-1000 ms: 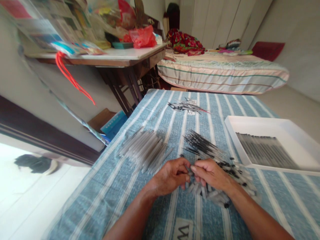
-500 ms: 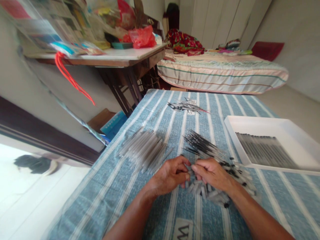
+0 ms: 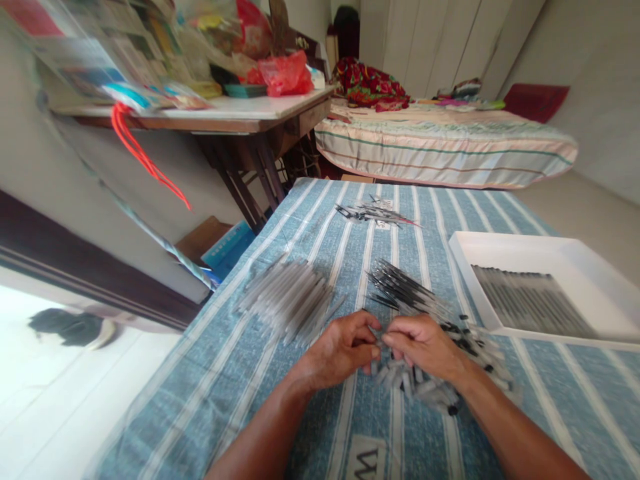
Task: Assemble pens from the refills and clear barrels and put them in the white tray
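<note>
My left hand and my right hand meet fingertip to fingertip above the table, both closed in a pinch. Whatever lies between their fingers is too small and blurred to name. Under and beside my right hand spreads a heap of short grey translucent pen caps with small black pieces among them. Just beyond the fingers is a bundle of black-filled pen refills. To the left of my left hand lies a pile of grey translucent pen barrels.
A white tray at the right holds a row of pens. More thin refills lie at the far end of the striped tablecloth. Beyond stand a cluttered side table and a bed.
Almost nothing differs. Both hands stay together in the same place, with only a very slight shift of the right hand.
</note>
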A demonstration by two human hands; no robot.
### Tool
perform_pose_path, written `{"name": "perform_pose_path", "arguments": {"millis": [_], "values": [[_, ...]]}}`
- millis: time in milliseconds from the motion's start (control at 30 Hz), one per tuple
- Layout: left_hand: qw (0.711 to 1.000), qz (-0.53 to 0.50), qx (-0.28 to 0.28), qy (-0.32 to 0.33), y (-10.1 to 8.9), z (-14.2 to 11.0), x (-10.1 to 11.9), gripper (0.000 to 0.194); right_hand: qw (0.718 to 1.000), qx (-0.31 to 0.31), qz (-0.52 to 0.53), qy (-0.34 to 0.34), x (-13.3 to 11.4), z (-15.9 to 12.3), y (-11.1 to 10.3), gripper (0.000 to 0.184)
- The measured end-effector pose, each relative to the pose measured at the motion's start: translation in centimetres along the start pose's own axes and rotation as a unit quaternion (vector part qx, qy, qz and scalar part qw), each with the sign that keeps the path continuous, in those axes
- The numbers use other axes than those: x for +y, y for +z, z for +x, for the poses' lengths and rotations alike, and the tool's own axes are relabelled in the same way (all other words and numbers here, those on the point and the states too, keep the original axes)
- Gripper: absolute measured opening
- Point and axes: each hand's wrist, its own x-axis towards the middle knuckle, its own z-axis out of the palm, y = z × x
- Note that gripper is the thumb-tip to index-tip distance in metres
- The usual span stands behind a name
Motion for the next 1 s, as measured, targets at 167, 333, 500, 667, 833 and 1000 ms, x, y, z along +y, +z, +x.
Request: {"name": "perform_pose_path", "arguments": {"millis": [167, 333, 500, 667, 833, 1000], "values": [[1.000, -0.010, 0.007, -0.002, 0.01, 0.07, -0.24, 0.018, 1.000, 0.003, -0.006, 0.009, 0.04, 0.04, -0.01, 0.031], [1.000, -0.003, 0.001, -0.005, -0.02, 0.13, -0.30, 0.019, 1.000, 0.009, -0.012, 0.015, -0.05, 0.04, 0.11, 0.042], [1.000, 0.008, 0.002, -0.002, 0.01, 0.14, -0.27, 0.019, 1.000, -0.003, 0.002, 0.021, -0.06, 0.01, 0.00, 0.033], [1.000, 0.012, 0.004, -0.003, 0.04, 0.24, -0.50, 0.021, 1.000, 0.004, -0.017, 0.022, -0.32, 0.06, -0.13, 0.036], [0.997, 0.071, 0.032, 0.025, -0.02, 0.31, -0.79, 0.023, 1.000, 0.006, -0.006, 0.017, -0.27, 0.11, 0.21, 0.030], [0.981, 0.188, 0.016, 0.051, -0.41, 0.08, -0.40, 0.018, 0.999, 0.033, 0.006, 0.019, 0.15, 0.09, -0.31, 0.030]]}}
